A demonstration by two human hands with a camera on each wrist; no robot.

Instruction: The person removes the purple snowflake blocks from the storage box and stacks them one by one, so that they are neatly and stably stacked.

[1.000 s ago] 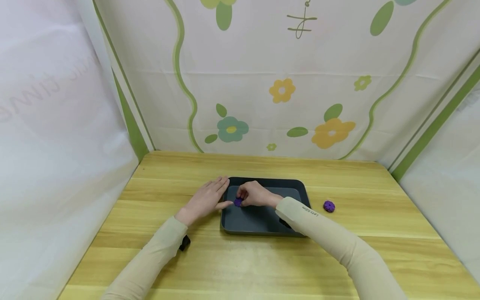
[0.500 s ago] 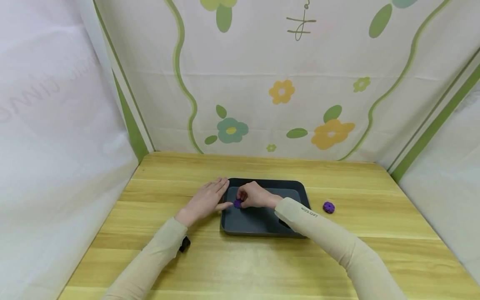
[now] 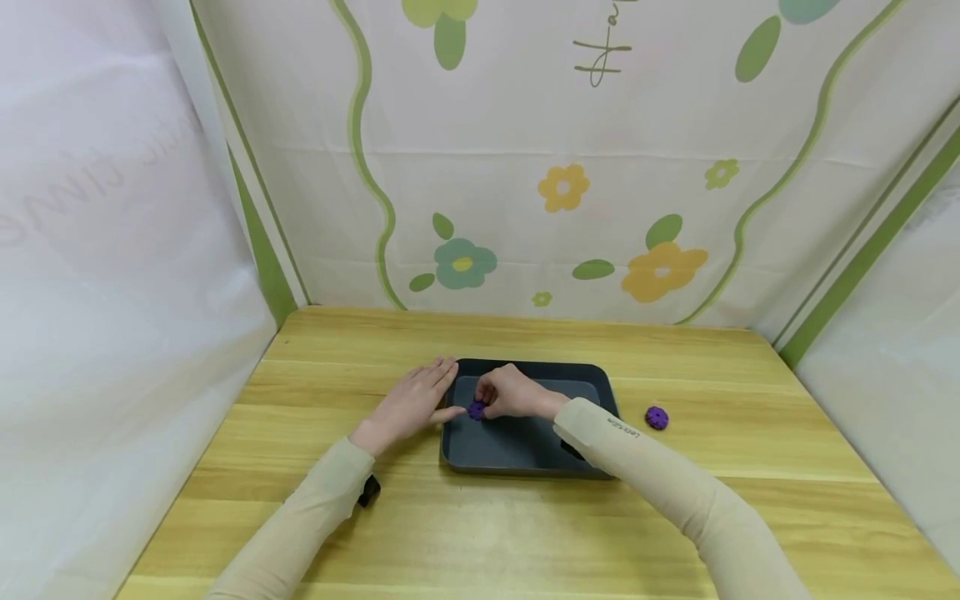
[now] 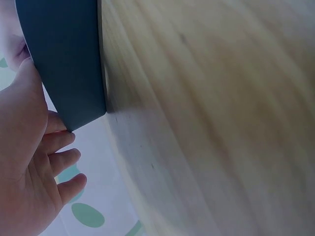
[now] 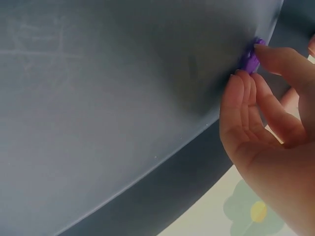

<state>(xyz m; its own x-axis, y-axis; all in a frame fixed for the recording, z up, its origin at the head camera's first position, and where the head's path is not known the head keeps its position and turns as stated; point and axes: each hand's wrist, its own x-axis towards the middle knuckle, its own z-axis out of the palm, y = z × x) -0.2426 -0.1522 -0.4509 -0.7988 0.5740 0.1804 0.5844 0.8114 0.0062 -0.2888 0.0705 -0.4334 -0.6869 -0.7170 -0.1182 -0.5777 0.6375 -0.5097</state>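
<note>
A dark grey rectangular tray (image 3: 510, 446) lies on the wooden table. My right hand (image 3: 513, 392) reaches into it and pinches a small purple gear-shaped disc (image 3: 476, 410) near the left wall. In the right wrist view, the thumb and fingertips hold this purple disc (image 5: 252, 58) on edge, close to the tray floor. My left hand (image 3: 408, 407) lies along the tray's left rim, fingers extended and thumb over the edge toward the disc. The left wrist view shows the left hand (image 4: 29, 157) at the rim, beside the tray's outer wall (image 4: 69, 64).
A second purple gear-shaped disc (image 3: 657, 417) lies on the table (image 3: 720, 500) to the right of the tray. White curtains (image 3: 510, 100) printed with flowers stand behind the table and at both sides. A small black device (image 3: 370, 490) sits under the left wrist.
The head view tilts up slightly. Both hands, the tray and the discs keep practically the same places.
</note>
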